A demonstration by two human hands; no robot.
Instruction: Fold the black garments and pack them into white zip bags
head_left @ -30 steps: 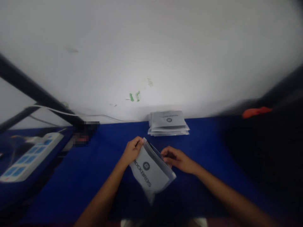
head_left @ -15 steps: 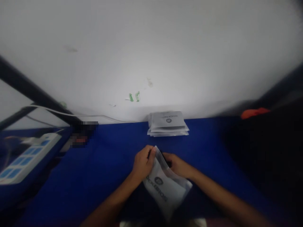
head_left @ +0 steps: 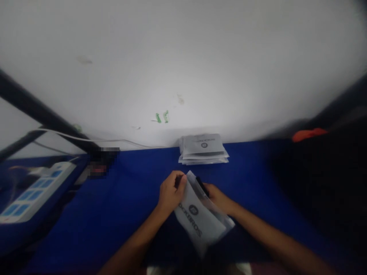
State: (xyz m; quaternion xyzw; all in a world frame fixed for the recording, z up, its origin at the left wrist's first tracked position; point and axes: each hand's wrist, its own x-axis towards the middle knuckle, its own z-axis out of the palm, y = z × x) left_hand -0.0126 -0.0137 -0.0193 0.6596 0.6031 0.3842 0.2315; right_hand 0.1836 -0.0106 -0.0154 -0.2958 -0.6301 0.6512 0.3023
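A translucent plastic bag with dark ROCKBROS lettering hangs tilted between my hands. My left hand is closed on its upper left edge, thumb in front. At the bag's upper right edge, my right hand is closed round a black item, partly hidden by the fingers and the bag; its kind cannot be made out. Beyond my hands, a stack of similar printed bags lies against the wall on the blue tabletop.
A white power strip with blue sockets lies at the left, beside a dark metal frame bar. A white cable runs along the wall. An orange object rests on a dark mass at the right.
More of the black item shows beside the bag's upper edge. Both hands and the bag have shifted only slightly; the stack of bags stays in place.
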